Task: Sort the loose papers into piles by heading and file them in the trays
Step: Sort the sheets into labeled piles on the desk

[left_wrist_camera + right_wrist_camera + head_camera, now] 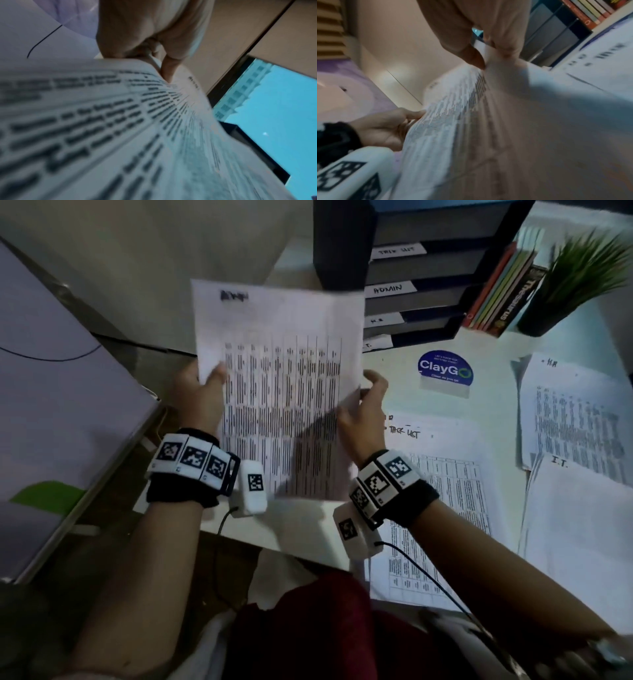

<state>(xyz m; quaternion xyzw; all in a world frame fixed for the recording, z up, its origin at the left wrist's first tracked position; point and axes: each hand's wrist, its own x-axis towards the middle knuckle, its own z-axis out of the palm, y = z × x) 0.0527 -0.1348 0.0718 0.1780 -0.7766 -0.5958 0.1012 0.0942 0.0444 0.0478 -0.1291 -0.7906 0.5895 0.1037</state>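
Note:
I hold a printed sheet (281,392) with a handwritten heading and a dense table, raised above the desk's left edge. My left hand (202,392) pinches its left edge, thumb on top (168,70). My right hand (363,402) pinches the right edge between thumb and fingers (476,56). The stacked black trays (411,278) stand behind, with white labels reading TASK LIST, ADMIN, H.R. and I.T. On the desk lie a TASK LIST pile (442,494), an HR pile (575,412) and an I.T. pile (582,525).
Books (503,285) lean beside the trays, next to a potted plant (579,275). A blue ClayGo sticker (445,369) sits on the white desk (486,350). A pale panel (51,392) lies to the left, beyond the desk edge.

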